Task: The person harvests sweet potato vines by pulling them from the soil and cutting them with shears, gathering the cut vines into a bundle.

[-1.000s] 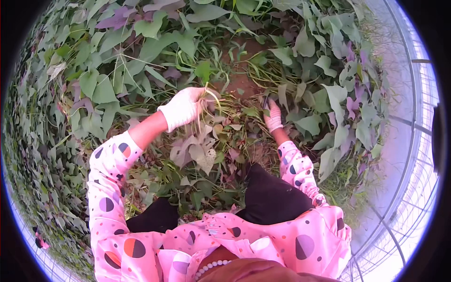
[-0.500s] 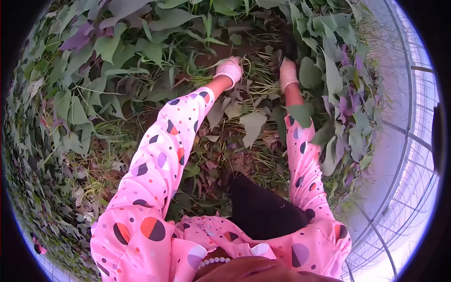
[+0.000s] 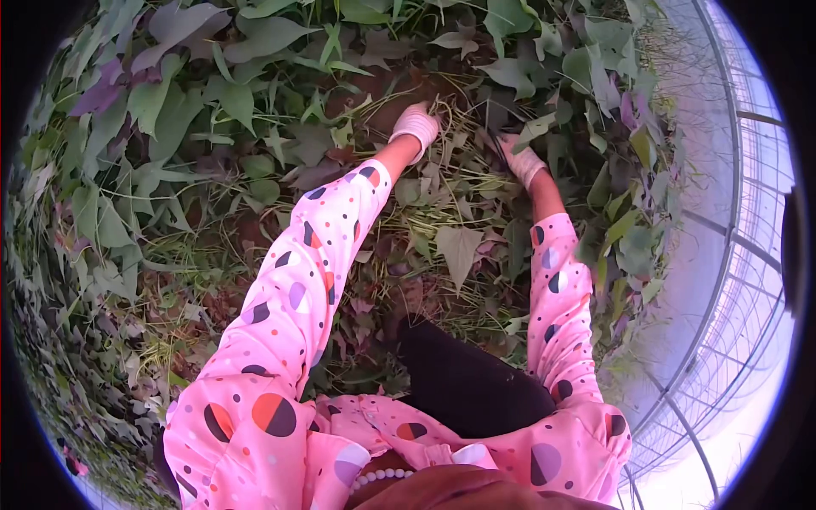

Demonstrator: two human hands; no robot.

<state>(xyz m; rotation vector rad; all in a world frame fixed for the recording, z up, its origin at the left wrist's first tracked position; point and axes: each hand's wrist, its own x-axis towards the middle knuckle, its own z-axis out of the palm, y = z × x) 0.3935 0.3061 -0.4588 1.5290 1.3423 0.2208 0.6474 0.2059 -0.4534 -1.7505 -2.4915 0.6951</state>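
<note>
My left hand, in a pale pink glove, is closed around a bunch of thin green stems low among the leaves. To its right is my right hand, gloved the same way, with its fingers wrapped round a dark thin tool. That tool looks like a sickle, but leaves hide most of it and I cannot make out its full shape. Cut-looking stems and loose stalks lie on the ground between my arms. A broad grey-green leaf rests below them.
Dense heart-shaped leafy vines spread left and ahead. More leaves grow along the right, beside a pale sheet wall with a metal frame. My dark-clad leg is beneath me. A small pink shape shows far at lower left.
My right hand has shifted slightly down and turned inward, bringing the dark tool toward the stems by my left hand. My left hand keeps its grip in nearly the same spot.
</note>
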